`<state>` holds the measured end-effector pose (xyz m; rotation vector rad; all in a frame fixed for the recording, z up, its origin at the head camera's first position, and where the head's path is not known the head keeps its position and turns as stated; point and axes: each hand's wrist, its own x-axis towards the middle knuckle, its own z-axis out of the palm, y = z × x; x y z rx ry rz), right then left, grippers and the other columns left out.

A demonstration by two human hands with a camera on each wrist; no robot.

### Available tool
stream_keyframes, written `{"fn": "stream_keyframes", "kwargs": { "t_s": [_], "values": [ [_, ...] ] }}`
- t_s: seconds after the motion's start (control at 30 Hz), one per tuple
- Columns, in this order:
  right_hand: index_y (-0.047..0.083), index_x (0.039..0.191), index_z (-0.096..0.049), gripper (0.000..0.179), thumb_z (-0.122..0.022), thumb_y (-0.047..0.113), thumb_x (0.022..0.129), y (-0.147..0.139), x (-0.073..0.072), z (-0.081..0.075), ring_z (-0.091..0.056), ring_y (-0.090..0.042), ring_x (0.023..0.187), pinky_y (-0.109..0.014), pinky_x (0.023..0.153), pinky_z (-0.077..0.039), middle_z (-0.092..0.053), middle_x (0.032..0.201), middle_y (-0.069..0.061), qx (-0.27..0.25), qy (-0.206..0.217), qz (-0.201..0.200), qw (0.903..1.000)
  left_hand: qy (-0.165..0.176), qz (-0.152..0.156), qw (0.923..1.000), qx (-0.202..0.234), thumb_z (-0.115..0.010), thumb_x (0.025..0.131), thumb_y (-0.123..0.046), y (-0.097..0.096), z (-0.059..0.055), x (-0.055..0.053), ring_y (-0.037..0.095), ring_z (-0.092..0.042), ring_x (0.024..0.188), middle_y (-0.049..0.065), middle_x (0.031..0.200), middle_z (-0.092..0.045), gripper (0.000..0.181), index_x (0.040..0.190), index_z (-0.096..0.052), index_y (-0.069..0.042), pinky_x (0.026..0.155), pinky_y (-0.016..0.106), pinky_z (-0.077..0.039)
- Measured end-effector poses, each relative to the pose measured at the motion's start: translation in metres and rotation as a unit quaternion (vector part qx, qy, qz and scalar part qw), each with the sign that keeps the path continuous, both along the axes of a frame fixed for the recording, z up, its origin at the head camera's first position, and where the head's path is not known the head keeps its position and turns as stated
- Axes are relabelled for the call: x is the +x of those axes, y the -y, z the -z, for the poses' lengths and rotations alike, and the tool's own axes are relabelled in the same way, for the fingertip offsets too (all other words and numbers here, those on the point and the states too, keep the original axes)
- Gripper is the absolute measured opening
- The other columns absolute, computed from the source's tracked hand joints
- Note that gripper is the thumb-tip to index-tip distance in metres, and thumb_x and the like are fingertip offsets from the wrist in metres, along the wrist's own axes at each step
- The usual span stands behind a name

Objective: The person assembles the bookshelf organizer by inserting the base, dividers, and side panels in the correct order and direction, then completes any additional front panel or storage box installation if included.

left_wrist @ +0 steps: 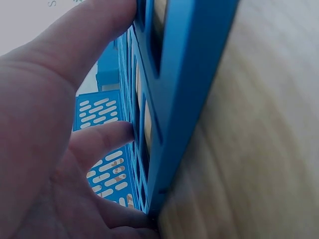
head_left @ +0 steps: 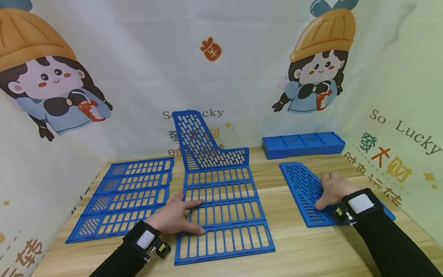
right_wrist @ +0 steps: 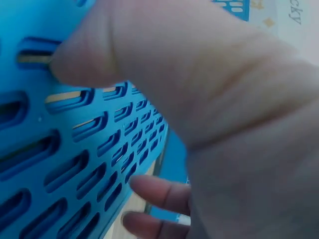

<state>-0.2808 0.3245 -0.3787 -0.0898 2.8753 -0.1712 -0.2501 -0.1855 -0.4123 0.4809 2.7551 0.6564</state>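
In the head view, a blue slotted base panel (head_left: 225, 201) lies flat in the middle of the table, with a perforated L-shaped side panel (head_left: 197, 140) standing upright at its far end. My left hand (head_left: 174, 215) rests on its left edge, thumb and index finger stretched over the slots. The left wrist view shows fingertips (left_wrist: 124, 130) touching the panel. On the right lies a second perforated side panel (head_left: 301, 192). My right hand (head_left: 337, 188) is over it, thumb pressing its face. In the right wrist view, two fingers (right_wrist: 159, 191) extend beside its edge; the others are hidden.
Several blue slotted divider panels (head_left: 129, 194) lie in a row on the left of the wooden table (head_left: 277, 246). A long blue box-like piece (head_left: 304, 145) stands at the back right. A printed cloth (head_left: 242, 77) hangs close behind the table.
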Motion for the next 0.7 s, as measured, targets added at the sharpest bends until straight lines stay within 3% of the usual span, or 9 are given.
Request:
{"fn": "stream_keyframes", "kwargs": {
  "t_s": [0.13,0.3,0.43,0.53,0.63,0.7],
  "values": [
    [-0.017,0.14,-0.043,0.101,-0.093,0.041,0.075,-0.006,-0.003,0.0,-0.059,-0.052,0.109,-0.067,0.1,-0.055,-0.046,0.133,-0.045,-0.008,-0.014,-0.012,0.9998,0.003,-0.003,1.0,0.004,-0.096,0.077,-0.06,-0.002,0.001,-0.001,0.064,-0.016,0.163,0.042,0.176,-0.013,0.099,0.162,-0.058,-0.028,0.118,0.087,-0.032],
    [-0.02,0.151,-0.031,0.127,-0.1,0.048,0.069,-0.011,0.001,-0.001,-0.053,-0.067,0.126,-0.075,0.108,-0.048,-0.043,0.141,-0.054,-0.006,-0.046,-0.02,0.9987,0.005,-0.008,1.0,0.002,-0.096,0.076,-0.062,-0.002,0.004,0.0,0.064,-0.016,0.164,0.042,0.176,-0.014,0.099,0.162,-0.058,-0.03,0.118,0.087,-0.032],
    [-0.021,0.156,-0.026,0.141,-0.102,0.057,0.068,-0.018,0.005,-0.011,-0.051,-0.069,0.135,-0.08,0.11,-0.044,-0.048,0.148,-0.052,-0.037,-0.05,-0.039,0.9973,0.0,-0.007,1.0,0.0,-0.096,0.076,-0.063,-0.003,0.005,0.001,0.063,-0.018,0.163,0.042,0.176,-0.015,0.099,0.161,-0.058,-0.03,0.118,0.086,-0.033],
    [-0.019,0.162,-0.021,0.134,-0.096,0.055,0.079,-0.023,0.006,-0.023,-0.052,-0.065,0.14,-0.078,0.112,-0.045,-0.05,0.153,-0.046,-0.11,-0.024,-0.07,0.9912,0.001,-0.004,1.0,-0.001,-0.096,0.076,-0.063,-0.003,0.005,0.002,0.064,-0.019,0.163,0.042,0.176,-0.014,0.099,0.162,-0.058,-0.029,0.118,0.086,-0.033],
    [-0.017,0.167,-0.016,0.117,-0.085,0.045,0.096,-0.021,0.007,-0.038,-0.048,-0.061,0.147,-0.075,0.117,-0.044,-0.045,0.161,-0.042,-0.175,-0.003,-0.109,0.9784,0.001,-0.003,1.0,-0.002,-0.095,0.077,-0.063,-0.002,0.003,0.001,0.065,-0.019,0.162,0.043,0.175,-0.014,0.1,0.162,-0.057,-0.029,0.118,0.087,-0.032],
    [-0.014,0.159,-0.033,0.089,-0.078,0.038,0.103,-0.013,0.003,-0.047,-0.061,-0.056,0.132,-0.065,0.107,-0.055,-0.057,0.146,-0.039,-0.202,-0.016,-0.121,0.9716,-0.001,-0.003,1.0,-0.004,-0.095,0.077,-0.063,-0.001,0.001,0.0,0.066,-0.019,0.162,0.044,0.175,-0.014,0.1,0.162,-0.057,-0.028,0.118,0.087,-0.032]
  ]
}}
